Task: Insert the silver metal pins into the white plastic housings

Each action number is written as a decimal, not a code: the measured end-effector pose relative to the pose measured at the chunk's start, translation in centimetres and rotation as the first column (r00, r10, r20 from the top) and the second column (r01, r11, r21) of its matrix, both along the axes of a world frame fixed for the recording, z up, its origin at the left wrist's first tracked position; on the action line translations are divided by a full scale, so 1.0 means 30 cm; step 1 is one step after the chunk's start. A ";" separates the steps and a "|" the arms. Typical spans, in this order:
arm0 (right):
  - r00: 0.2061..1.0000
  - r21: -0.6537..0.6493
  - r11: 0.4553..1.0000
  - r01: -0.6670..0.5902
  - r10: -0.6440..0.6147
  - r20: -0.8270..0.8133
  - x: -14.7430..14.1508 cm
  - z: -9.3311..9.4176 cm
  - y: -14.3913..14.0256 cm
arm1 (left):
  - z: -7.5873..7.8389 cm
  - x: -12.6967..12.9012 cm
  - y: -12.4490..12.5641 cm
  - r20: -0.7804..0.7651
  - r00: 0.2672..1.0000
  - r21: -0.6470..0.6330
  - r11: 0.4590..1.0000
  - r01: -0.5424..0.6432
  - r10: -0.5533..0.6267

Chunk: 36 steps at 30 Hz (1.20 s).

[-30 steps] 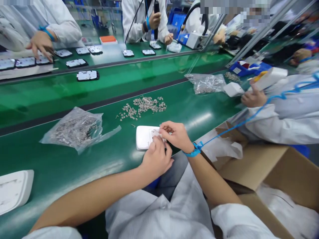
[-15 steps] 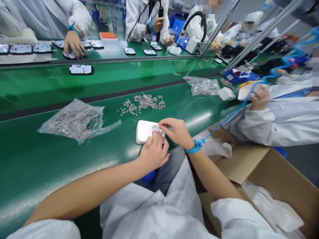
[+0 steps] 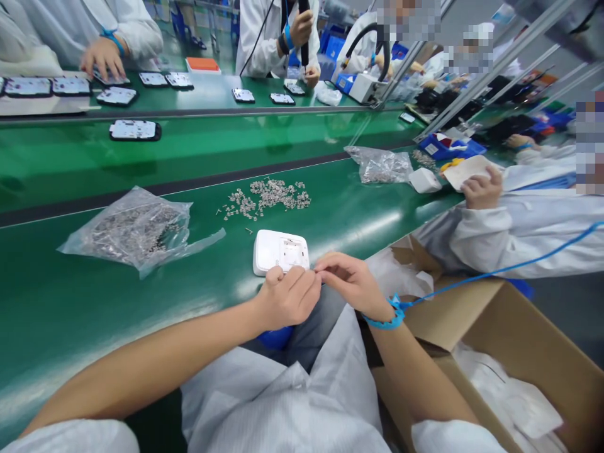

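Note:
A white plastic housing with a recessed rectangular compartment lies on the green bench. My left hand is closed at its near edge, its curled fingers partly covering that edge. Just right of the housing, my right hand pinches with thumb and forefinger. The fingertips of both hands meet; anything between them is too small or hidden to make out. Beyond the housing lies a loose pile of small metal pieces. A clear plastic bag full of similar pieces rests to the left.
Another bag of metal pieces lies at the right, near a co-worker's hand holding a white part. An open cardboard box stands by my right arm. A blue cord runs from my wristband. Across the belt, co-workers handle black-framed units.
Both hands have drawn back from the housing's compartment toward me, uncovering it, and their fingertips now meet at its near right corner. Across the belt, a co-worker's hand has shifted left.

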State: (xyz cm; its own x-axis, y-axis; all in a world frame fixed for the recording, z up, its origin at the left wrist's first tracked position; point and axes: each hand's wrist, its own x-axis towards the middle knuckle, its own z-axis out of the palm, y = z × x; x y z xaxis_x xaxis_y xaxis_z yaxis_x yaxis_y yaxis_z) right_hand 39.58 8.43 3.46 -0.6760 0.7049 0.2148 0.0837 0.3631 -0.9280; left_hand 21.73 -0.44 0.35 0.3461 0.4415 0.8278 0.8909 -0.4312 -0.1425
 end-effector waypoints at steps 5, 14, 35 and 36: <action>0.973 -0.454 0.890 0.049 -0.144 -0.178 0.012 -0.068 -0.079 | 0.008 -0.004 -0.008 0.013 0.991 0.044 0.990 0.135 -0.136; 0.985 -0.407 0.913 0.013 -0.080 -0.150 0.004 -0.061 -0.113 | 0.000 -0.005 -0.007 0.133 0.978 0.012 0.987 0.161 -0.161; 0.981 0.218 0.975 0.047 -0.086 0.172 -0.158 -0.014 0.202 | -0.021 0.031 -0.023 -0.276 0.943 -0.298 0.916 -0.268 0.186; 0.979 0.251 0.968 0.025 -0.074 0.189 -0.176 -0.017 0.207 | -0.022 0.031 -0.023 -0.276 0.944 -0.301 0.916 -0.265 0.182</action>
State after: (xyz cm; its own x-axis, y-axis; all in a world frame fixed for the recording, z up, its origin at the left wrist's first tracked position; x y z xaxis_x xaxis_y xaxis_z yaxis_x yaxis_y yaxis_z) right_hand 34.29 14.64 2.95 -0.6874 0.6807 0.2531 0.2779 0.5686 -0.7743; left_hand 22.66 -1.13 -0.31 0.3740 0.7632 0.5269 0.9266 -0.2840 -0.2464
